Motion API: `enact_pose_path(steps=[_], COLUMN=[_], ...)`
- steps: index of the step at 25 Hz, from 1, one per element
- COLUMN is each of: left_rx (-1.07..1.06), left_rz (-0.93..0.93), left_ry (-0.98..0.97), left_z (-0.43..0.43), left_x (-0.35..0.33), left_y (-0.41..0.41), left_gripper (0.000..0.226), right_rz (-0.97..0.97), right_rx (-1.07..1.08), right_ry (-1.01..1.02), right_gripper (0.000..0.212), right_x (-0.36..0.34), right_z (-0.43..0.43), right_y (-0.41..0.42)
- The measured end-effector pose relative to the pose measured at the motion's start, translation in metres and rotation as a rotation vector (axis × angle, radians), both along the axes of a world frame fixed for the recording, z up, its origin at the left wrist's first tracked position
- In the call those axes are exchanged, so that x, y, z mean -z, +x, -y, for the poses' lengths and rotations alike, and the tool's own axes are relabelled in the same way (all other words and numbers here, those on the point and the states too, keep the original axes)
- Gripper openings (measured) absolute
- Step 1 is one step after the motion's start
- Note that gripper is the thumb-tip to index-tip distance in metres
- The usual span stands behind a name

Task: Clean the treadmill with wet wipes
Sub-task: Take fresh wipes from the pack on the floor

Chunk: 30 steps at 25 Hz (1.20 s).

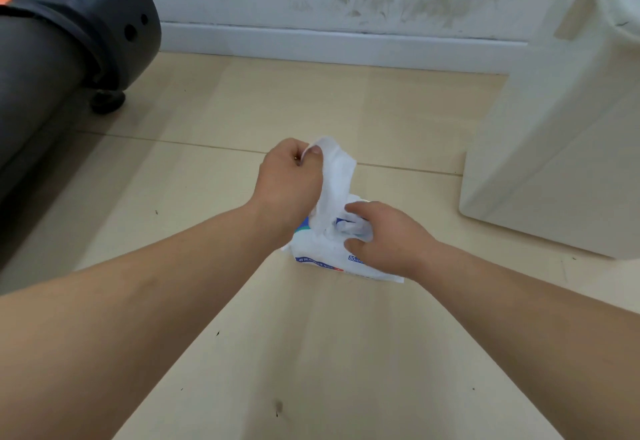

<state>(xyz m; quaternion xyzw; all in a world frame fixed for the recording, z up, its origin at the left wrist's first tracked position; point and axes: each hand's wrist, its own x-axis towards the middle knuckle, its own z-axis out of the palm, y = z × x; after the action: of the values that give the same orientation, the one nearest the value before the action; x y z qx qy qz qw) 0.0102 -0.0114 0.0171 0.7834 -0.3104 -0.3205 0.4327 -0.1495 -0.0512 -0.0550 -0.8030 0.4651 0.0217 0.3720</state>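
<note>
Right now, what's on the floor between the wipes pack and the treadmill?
Nothing but bare floor, crossed by one seam, in the head view. The left hand, pinching a wipe, hovers by the pack; the treadmill sits apart.

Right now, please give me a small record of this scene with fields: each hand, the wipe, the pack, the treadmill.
left hand: pinches the wet wipe, raised above the wipe pack
right hand: grips the wipe pack on the floor
wet wipe: partly pulled out, lower end at the pack's opening
treadmill: upper left, untouched by either hand
</note>
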Motion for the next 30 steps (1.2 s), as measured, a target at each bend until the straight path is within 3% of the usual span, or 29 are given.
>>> enact_pose_path(steps=[2, 4, 9, 11, 12, 15, 17, 19, 21, 26, 28, 30], left_rx=[0.047, 0.041, -0.05, -0.028, -0.02, -0.02, 0.009, 0.043, 0.066, 0.061, 0.028, 0.021], left_rz=[-0.076, -0.268, -0.712, -0.802, -0.82, -0.863, -0.867, -0.84, -0.792, -0.79, -0.797, -0.81], left_ry=[0.08, 0.17, 0.189, 0.164, 0.152, 0.086, 0.052, 0.037, 0.026, -0.005, -0.006, -0.005], left_z=[-0.008, -0.014, -0.023, -0.026, -0.026, -0.025, -0.024, -0.022, -0.021, -0.02, -0.02, -0.021], left_x=[0.005, 0.007, 0.003, 0.003, 0.004, 0.005, 0.006, 0.006, 0.004, 0.007, 0.007, 0.007], left_y=[0.003, 0.005, 0.016, 0.017, 0.018, 0.024, 0.024, 0.021, 0.019, 0.021, 0.022, 0.023], left_gripper=[0.027, 0.028, 0.031, 0.038, 0.039, 0.04, 0.039, 0.036, 0.032, 0.027, 0.018, 0.022], right_rz=[-0.113, -0.102, -0.14, 0.015, 0.165, 0.467, 0.473, 0.474, 0.536, 0.674, 0.679, 0.606], right_rx=[-0.12, -0.089, 0.117, 0.264, 0.408, 0.776, 0.702, 0.601, 0.629, 0.743, 0.758, 0.759], right_ry=[-0.167, -0.196, 0.026, 0.063, 0.092, 0.426, 0.732, 0.881, 0.908, 0.744, 0.724, 0.575], right_gripper=[0.042, 0.037, 0.038, 0.024, 0.015, 0.035, 0.046, 0.042, 0.038, 0.019, 0.017, 0.019], right_x=[0.007, 0.008, 0.001, -0.005, -0.011, -0.042, -0.055, -0.058, -0.056, -0.049, -0.05, -0.05], right_z=[-0.008, -0.013, 0.002, 0.007, 0.009, 0.023, 0.025, 0.022, 0.021, 0.029, 0.027, 0.025], right_y=[0.005, 0.007, 0.005, 0.011, 0.017, 0.031, 0.035, 0.037, 0.036, 0.03, 0.029, 0.031])
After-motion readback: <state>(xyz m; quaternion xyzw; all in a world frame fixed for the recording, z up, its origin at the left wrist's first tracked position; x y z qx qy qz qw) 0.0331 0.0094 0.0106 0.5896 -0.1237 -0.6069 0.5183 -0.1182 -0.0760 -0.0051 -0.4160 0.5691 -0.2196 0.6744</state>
